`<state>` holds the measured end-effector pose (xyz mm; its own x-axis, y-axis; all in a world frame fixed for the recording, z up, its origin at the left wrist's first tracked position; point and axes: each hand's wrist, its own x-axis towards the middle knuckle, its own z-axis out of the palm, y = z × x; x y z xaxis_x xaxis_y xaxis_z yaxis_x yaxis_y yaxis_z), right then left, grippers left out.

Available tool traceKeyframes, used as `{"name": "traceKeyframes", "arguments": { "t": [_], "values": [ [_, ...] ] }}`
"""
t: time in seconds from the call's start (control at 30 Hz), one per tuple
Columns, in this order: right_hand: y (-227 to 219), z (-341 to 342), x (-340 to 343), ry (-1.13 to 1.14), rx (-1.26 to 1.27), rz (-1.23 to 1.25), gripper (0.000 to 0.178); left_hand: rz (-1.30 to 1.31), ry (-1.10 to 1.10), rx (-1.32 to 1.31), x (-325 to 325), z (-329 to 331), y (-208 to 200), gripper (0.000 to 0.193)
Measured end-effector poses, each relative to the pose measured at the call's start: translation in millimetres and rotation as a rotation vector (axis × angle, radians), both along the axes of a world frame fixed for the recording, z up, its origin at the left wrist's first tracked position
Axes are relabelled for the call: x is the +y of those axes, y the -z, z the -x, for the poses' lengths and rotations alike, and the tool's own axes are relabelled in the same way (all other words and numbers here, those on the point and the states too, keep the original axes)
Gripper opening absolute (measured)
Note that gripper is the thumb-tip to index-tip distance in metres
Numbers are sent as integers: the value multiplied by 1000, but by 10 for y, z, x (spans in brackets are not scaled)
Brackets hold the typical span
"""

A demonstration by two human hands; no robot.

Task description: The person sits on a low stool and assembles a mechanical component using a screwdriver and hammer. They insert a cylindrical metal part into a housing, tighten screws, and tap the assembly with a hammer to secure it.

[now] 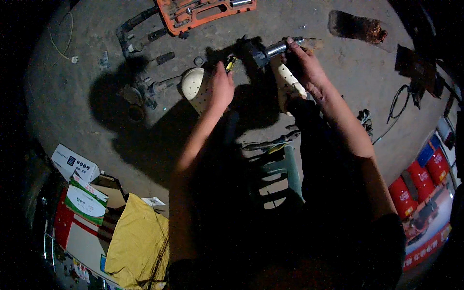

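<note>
My right hand [303,60] is closed around a silver metal cylinder [276,50], its thumb lying along the top. A dark blocky piece [260,57] adjoins the cylinder's left end; what kind of part this is does not show. To the left, my left hand [222,87] grips a small yellow-and-black tool [231,64], mostly covered by the fingers. A gap separates the two hands. Beneath them are my feet in cream clogs with holes, the left clog [194,86] beside my left hand and the right clog [285,77] under my right forearm.
An orange socket case [205,21] lies open on the floor ahead. Dark greasy parts [140,46] and a loose shaft-like piece [165,58] lie left. A green plastic stool [292,169] is below me. Boxes [87,200] and yellow cloth [137,237] sit lower left; red containers [420,176] right.
</note>
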<state>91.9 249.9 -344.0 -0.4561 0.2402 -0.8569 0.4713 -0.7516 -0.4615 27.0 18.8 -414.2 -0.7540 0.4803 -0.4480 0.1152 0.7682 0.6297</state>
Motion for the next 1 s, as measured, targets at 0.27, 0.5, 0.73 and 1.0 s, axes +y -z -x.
{"name": "traceKeyframes", "arguments": {
  "t": [0.27,0.5,0.73,1.0],
  "values": [
    [-48,-19,-26,-30,156,-80,31,211,104,70,-69,74,-28,49],
    [-190,9,-46,-136,228,-215,29,-401,-346,-362,32,219,-654,52],
    [-374,29,-100,-354,330,-379,28,-599,-285,-490,150,267,-965,40],
    [-502,53,-115,-414,351,-431,31,-661,-309,-390,87,293,-1034,42]
  ]
}}
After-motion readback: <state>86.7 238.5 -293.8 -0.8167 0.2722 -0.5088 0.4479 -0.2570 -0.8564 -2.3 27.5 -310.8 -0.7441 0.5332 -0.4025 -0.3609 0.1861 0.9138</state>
